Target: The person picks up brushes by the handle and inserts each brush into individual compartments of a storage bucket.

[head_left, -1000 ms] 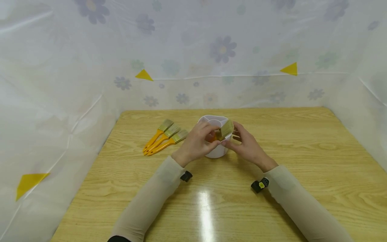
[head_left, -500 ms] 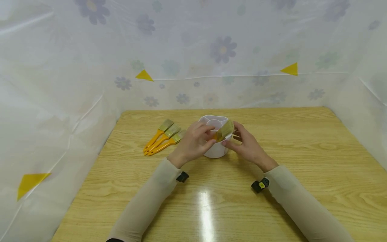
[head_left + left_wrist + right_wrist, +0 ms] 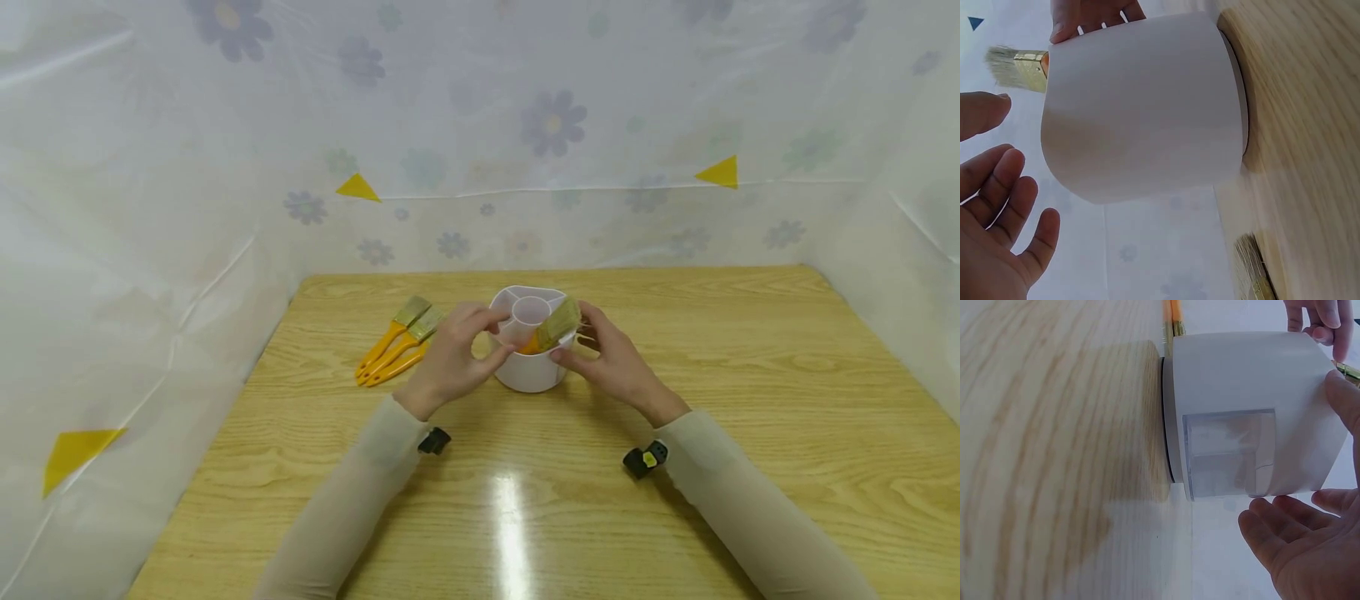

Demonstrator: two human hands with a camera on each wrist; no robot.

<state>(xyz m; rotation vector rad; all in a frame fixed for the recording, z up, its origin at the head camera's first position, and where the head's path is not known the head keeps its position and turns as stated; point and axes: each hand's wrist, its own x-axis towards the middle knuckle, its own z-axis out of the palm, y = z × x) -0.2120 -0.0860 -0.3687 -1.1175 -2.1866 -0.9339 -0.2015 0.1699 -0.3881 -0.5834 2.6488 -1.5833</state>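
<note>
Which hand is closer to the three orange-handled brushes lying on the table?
Left. The left hand is just right of the orange-handled brushes; the right hand is beyond the white plastic holder.

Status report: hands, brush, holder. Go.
Left hand open, off the white holder. Right hand open, thumb on the holder's rim. Brush stands in holder, bristles up. Three brushes lie left, clear.

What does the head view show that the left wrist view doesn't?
Only the head view shows the pot's divided top and three brushes lying together on the table. Only the left wrist view shows the left hand open, clear of the pot's wall. Both show the white pot, the brush standing in it, and the right hand at its far side.
</note>
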